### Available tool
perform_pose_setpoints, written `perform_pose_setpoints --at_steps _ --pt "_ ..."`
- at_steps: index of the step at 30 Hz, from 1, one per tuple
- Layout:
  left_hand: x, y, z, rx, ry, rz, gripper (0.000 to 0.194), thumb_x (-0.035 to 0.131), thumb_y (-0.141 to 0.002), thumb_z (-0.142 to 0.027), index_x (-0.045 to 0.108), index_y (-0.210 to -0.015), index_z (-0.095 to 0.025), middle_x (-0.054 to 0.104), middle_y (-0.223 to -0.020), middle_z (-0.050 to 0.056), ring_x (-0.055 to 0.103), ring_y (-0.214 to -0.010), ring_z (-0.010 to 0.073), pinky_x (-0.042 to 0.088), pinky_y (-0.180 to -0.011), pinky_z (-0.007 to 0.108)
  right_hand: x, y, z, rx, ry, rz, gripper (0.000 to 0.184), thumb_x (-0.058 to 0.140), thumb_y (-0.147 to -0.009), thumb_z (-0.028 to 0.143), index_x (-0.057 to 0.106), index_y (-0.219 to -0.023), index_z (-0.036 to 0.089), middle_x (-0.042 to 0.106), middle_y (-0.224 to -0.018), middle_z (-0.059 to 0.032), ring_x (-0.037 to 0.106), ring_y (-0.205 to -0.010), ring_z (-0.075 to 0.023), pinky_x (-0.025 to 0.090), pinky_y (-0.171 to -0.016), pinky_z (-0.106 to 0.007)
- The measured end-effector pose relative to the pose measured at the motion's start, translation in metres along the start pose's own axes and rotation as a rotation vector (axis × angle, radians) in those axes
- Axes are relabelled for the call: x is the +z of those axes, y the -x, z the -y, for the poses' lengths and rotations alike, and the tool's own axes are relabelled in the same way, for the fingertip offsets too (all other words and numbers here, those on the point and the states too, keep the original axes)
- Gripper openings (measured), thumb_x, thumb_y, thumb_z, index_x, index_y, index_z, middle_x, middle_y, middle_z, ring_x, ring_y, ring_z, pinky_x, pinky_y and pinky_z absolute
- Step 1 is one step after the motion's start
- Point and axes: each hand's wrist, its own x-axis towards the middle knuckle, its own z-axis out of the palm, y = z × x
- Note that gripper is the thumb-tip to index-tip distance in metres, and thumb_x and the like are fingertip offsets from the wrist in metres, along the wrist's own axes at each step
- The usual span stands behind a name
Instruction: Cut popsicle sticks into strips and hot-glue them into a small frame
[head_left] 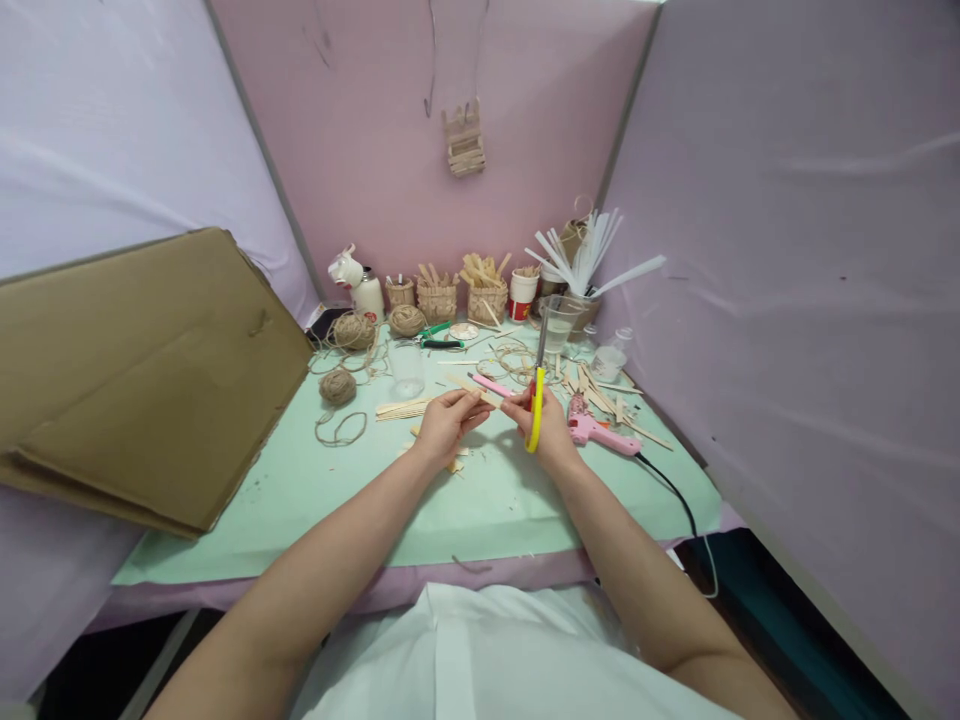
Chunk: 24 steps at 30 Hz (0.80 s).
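Between my two hands, a short flat wooden stick (491, 398) is held at both ends above the middle of the table. My left hand (448, 425) pinches its left end with closed fingers. At the other end my right hand (547, 425) is closed on the stick and also carries yellow-handled scissors (536, 410), their blades pointing up and away. A pink pen-like tool (489, 384) lies just beyond the hands. Small wood scraps (455, 465) are on the table beneath my left hand, partly hidden by it. A bundle of thin sticks (401, 410) lies left of that hand.
A pink glue gun (604, 435) with a trailing cord lies at the right near loose wooden pieces (596, 395). Twine balls (337, 387), a clear cup (406, 370) and green-handled pliers (442, 344) sit left and behind. Stick-filled baskets (487, 300) line the back; cardboard (150, 370) leans left.
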Motion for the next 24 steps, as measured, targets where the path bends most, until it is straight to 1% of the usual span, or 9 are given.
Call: perform_pose_setpoints --at_steps 2,4,7,9,12,14,15,18,24 --pt "-0.008 0.007 -0.007 -0.066 -0.102 0.03 0.032 0.072 -0.069 -0.04 0.064 -0.083 -0.012 0.07 -0.089 0.011 0.067 -0.086 0.0177 0.051 -0.084 0.031 -0.006 -0.001 0.002 -0.013 0.012 -0.011 0.042 0.073 -0.06 0.044 0.039 -0.077 0.023 0.066 -0.08 -0.0036 0.054 -0.057 -0.0145 0.037 -0.045 -0.025" --pt "-0.025 0.014 -0.019 -0.153 -0.197 0.03 0.04 0.069 -0.07 -0.048 0.064 -0.092 -0.015 0.069 -0.1 0.013 0.066 -0.088 0.0185 0.051 -0.082 0.031 -0.016 0.0 0.01 -0.029 0.06 0.027 0.039 0.073 -0.06 0.038 0.04 -0.076 0.023 0.066 -0.077 -0.0022 0.055 -0.059 -0.0152 0.038 -0.047 -0.025" --pt "-0.052 0.022 -0.041 -0.101 -0.393 -0.057 0.045 0.066 -0.069 -0.053 0.066 -0.095 -0.016 0.067 -0.105 0.013 0.065 -0.089 0.0181 0.051 -0.077 0.028 -0.031 0.009 0.033 -0.043 0.194 0.253 0.029 0.069 -0.064 0.031 0.044 -0.076 0.023 0.066 -0.073 0.0007 0.054 -0.058 -0.0142 0.039 -0.051 -0.026" --pt "-0.06 0.027 -0.053 -0.067 -0.558 0.013 0.042 0.069 -0.066 -0.049 0.069 -0.09 -0.014 0.069 -0.098 0.012 0.064 -0.088 0.0179 0.05 -0.075 0.025 -0.036 0.018 0.049 -0.035 0.263 0.435 0.024 0.068 -0.064 0.027 0.047 -0.075 0.022 0.067 -0.075 0.0009 0.055 -0.059 -0.0142 0.04 -0.053 -0.025" --pt "-0.049 0.035 -0.06 -0.165 -0.723 0.302 0.031 0.068 -0.067 -0.042 0.073 -0.082 -0.016 0.072 -0.083 0.008 0.065 -0.077 0.0171 0.051 -0.068 0.024 -0.032 0.029 0.064 -0.049 0.366 0.61 0.016 0.064 -0.064 0.022 0.052 -0.074 0.021 0.064 -0.07 0.0025 0.054 -0.058 -0.0138 0.038 -0.051 -0.024" --pt "-0.034 0.041 -0.056 -0.195 -0.767 0.459 0.026 0.066 -0.068 -0.038 0.074 -0.081 -0.016 0.072 -0.076 0.007 0.065 -0.07 0.0167 0.051 -0.063 0.023 -0.027 0.032 0.067 -0.093 0.45 0.647 0.015 0.064 -0.064 0.02 0.053 -0.074 0.021 0.062 -0.068 0.0034 0.051 -0.057 -0.0133 0.035 -0.049 -0.023" --pt "-0.026 0.043 -0.053 -0.188 -0.781 0.499 0.024 0.066 -0.067 -0.035 0.075 -0.08 -0.016 0.071 -0.074 0.006 0.064 -0.068 0.0165 0.05 -0.06 0.022 -0.025 0.033 0.066 -0.122 0.496 0.652 0.015 0.064 -0.064 0.02 0.052 -0.074 0.022 0.061 -0.068 0.0037 0.05 -0.057 -0.0131 0.034 -0.048 -0.022" --pt "-0.012 0.047 -0.042 -0.126 -0.867 0.516 0.019 0.064 -0.064 -0.027 0.074 -0.074 -0.016 0.069 -0.067 0.003 0.061 -0.059 0.0142 0.046 -0.052 0.02 -0.02 0.034 0.065 -0.199 0.648 0.639 0.018 0.064 -0.064 0.02 0.046 -0.069 0.022 0.055 -0.064 0.0045 0.046 -0.057 -0.0125 0.029 -0.048 -0.022" --pt "-0.011 0.048 -0.029 -0.066 -1.014 0.465 0.019 0.059 -0.064 -0.027 0.072 -0.069 -0.015 0.064 -0.058 0.002 0.055 -0.053 0.0137 0.039 -0.048 0.021 -0.019 0.037 0.069 -0.247 0.754 0.628 0.023 0.061 -0.066 0.022 0.038 -0.066 0.022 0.047 -0.061 0.0055 0.039 -0.055 -0.0112 0.025 -0.048 -0.022"
